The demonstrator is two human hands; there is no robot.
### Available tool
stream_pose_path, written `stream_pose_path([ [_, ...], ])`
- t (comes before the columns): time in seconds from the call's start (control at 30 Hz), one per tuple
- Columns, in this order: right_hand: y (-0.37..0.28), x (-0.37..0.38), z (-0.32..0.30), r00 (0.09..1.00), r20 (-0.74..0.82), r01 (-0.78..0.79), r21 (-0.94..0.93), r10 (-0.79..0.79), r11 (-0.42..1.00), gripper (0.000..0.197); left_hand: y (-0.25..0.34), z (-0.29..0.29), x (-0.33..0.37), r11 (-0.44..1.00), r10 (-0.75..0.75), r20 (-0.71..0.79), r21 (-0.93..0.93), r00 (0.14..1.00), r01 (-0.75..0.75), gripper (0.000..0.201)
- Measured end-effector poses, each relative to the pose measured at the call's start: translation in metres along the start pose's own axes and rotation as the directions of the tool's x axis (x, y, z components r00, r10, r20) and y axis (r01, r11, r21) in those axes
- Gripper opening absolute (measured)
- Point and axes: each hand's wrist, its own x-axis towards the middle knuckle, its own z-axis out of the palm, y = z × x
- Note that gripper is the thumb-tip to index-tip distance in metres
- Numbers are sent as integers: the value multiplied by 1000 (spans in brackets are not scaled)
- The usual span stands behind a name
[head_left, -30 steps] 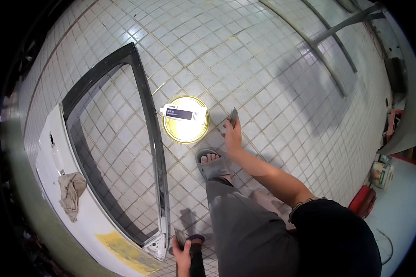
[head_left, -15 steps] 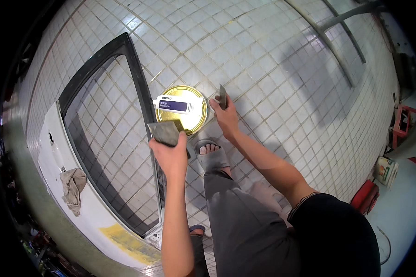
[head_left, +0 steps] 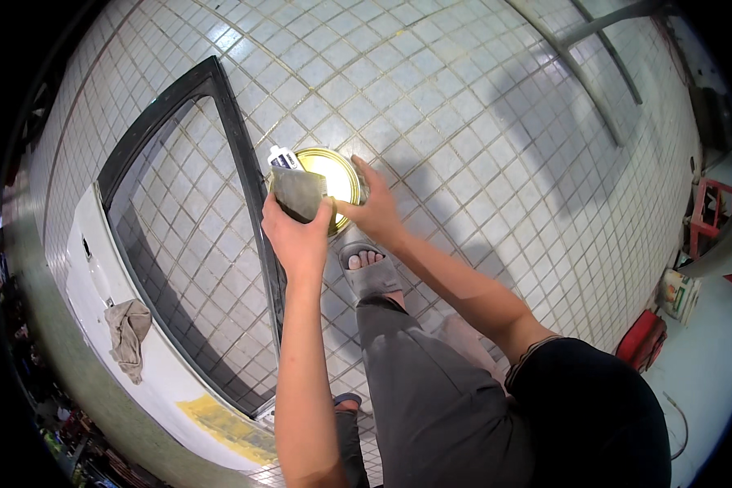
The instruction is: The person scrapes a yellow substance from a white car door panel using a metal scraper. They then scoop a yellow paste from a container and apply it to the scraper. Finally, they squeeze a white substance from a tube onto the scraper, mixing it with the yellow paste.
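My left hand (head_left: 299,242) is closed on a flat grey metal scraper (head_left: 299,192), its broad face toward me. Close beside it, my right hand (head_left: 374,207) grips a second scraper (head_left: 363,192), mostly hidden and seen nearly edge-on. The right thumb reaches to the corner of the left scraper; whether they touch I cannot tell. Under both hands stands a round tin with a shiny gold lid (head_left: 351,163). A white tube with a dark blue label (head_left: 283,158) lies on the lid, largely covered by the left scraper.
A white car door (head_left: 171,358) with a black window frame lies to my left. It bears a yellow filler patch (head_left: 224,424) and a crumpled grey rag (head_left: 128,335). My sandalled foot (head_left: 368,268) is near the tin. Metal bars (head_left: 581,69) stand at the far right.
My right hand has moved left and closer to my left hand. The left hand and its scraper have gone slightly farther away, now covering most of the tube.
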Motion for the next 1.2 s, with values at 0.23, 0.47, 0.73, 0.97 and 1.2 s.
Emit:
stream_pose_path([
  [0.23,28,-10,10,975,-103,-130,464,199,876,49,12,4,8,936,121,27,329,992,-123,94],
  [0.47,30,-8,7,960,-49,-197,579,275,791,45,22,14,2,872,63,135,474,989,-120,113],
  [0.73,34,-13,10,945,-41,-217,663,324,717,59,27,15,1,868,44,146,483,988,-111,109],
  [0.97,29,-11,7,909,9,-327,635,417,700,64,34,7,1,897,37,157,430,987,-102,102],
  [1.2,23,-12,1,889,80,-421,531,450,736,68,22,-13,3,966,20,219,248,975,-76,96],
])
